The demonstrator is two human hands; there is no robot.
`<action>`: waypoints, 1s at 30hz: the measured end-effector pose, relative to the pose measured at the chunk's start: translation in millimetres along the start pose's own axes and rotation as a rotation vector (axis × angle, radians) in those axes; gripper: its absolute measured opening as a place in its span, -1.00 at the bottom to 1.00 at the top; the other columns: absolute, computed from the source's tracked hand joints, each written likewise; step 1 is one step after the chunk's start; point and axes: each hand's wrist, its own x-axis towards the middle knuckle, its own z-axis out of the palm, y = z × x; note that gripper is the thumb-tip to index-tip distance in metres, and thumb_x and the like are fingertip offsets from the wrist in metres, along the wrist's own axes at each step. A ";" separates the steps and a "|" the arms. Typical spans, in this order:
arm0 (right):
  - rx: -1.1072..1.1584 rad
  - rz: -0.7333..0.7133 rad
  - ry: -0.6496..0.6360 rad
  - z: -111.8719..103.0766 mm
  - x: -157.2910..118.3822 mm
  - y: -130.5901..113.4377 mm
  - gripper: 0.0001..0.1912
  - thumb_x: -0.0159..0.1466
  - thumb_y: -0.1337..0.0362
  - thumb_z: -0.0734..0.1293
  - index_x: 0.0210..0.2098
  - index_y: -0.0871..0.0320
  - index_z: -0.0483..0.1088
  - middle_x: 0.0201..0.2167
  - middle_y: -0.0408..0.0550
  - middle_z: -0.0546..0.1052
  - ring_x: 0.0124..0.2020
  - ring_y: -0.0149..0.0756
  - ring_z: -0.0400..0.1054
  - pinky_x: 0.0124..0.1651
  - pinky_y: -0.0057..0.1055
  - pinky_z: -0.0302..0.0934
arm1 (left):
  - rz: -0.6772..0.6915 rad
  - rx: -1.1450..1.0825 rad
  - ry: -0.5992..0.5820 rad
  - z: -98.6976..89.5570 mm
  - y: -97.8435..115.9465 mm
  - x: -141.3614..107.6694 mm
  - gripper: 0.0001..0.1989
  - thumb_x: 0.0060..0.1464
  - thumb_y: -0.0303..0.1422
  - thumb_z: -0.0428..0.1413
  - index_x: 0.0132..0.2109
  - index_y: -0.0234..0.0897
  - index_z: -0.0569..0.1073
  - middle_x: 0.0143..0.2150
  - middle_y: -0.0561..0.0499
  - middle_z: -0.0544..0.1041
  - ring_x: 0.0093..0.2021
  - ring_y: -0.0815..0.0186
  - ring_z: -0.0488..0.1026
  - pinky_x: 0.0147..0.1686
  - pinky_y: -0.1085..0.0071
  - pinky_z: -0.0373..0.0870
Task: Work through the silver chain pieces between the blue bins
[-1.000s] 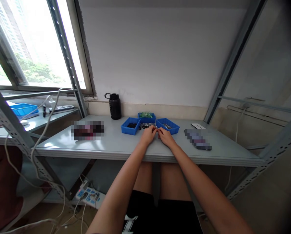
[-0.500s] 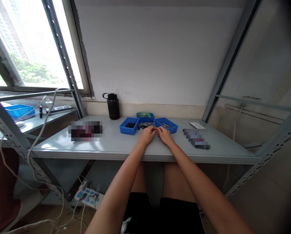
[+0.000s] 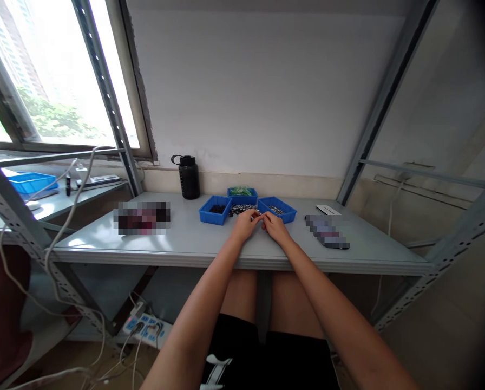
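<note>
My left hand (image 3: 246, 224) and my right hand (image 3: 275, 227) rest on the grey table (image 3: 185, 241), fingertips meeting over something too small to make out. Just beyond them lies a pile of small dark metal parts (image 3: 242, 208). Around it stand three blue trays: a left tray (image 3: 215, 210) with dark parts, a back tray (image 3: 241, 194) with green parts, and a right tray (image 3: 277, 208) with small metal parts.
A black water bottle (image 3: 188, 177) stands at the back against the wall. Blurred items lie at the left (image 3: 142, 218) and right (image 3: 327, 232) of the table, with a white flat object (image 3: 328, 209) behind. Metal shelf posts flank the table; cables and a power strip (image 3: 145, 327) lie below.
The hands stay together at the same spot on the table; only the view has shifted slightly.
</note>
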 end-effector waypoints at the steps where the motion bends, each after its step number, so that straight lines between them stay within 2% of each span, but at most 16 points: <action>1: 0.000 -0.006 -0.005 0.1 -0.3 -0.1 -0.72 0.32 0.17 0.25 -0.06 0.20 0.35 -0.12 -0.02 0.45 -0.22 -0.32 0.40 -0.18 -0.26 0.34 | 0.000 -0.003 0.006 -0.6 0.9 -0.3 -0.76 0.23 -0.26 0.03 -0.07 -0.34 0.41 -0.11 -0.07 0.46 -0.17 0.29 0.44 -0.15 0.24 0.44; 6: 0.005 -0.029 -0.004 0.3 -1.9 -2.4 -0.71 0.31 0.17 0.25 -0.06 0.21 0.35 -0.13 -0.02 0.45 -0.21 -0.31 0.40 -0.17 -0.25 0.34 | -0.011 -0.008 0.018 -2.5 3.8 -1.4 -0.76 0.23 -0.27 0.03 -0.07 -0.35 0.41 -0.10 -0.07 0.46 -0.14 0.28 0.44 -0.13 0.22 0.43; 17: 0.037 0.022 0.118 -2.5 -3.0 -8.8 -0.70 0.32 0.15 0.24 -0.04 0.19 0.34 -0.12 -0.02 0.45 -0.22 -0.32 0.40 -0.18 -0.25 0.34 | -0.043 0.018 -0.030 -1.9 1.5 -1.7 -0.75 0.23 -0.28 0.03 -0.04 -0.34 0.40 -0.08 -0.08 0.45 -0.15 0.28 0.44 -0.14 0.22 0.44; 30: 0.036 0.019 0.092 1.5 1.0 0.3 -0.72 0.32 0.16 0.24 -0.06 0.19 0.35 -0.12 -0.02 0.45 -0.21 -0.32 0.40 -0.17 -0.25 0.34 | -0.046 0.050 -0.013 -4.7 6.3 -3.1 -0.75 0.23 -0.28 0.03 -0.03 -0.33 0.40 -0.05 -0.09 0.44 -0.11 0.26 0.43 -0.10 0.19 0.42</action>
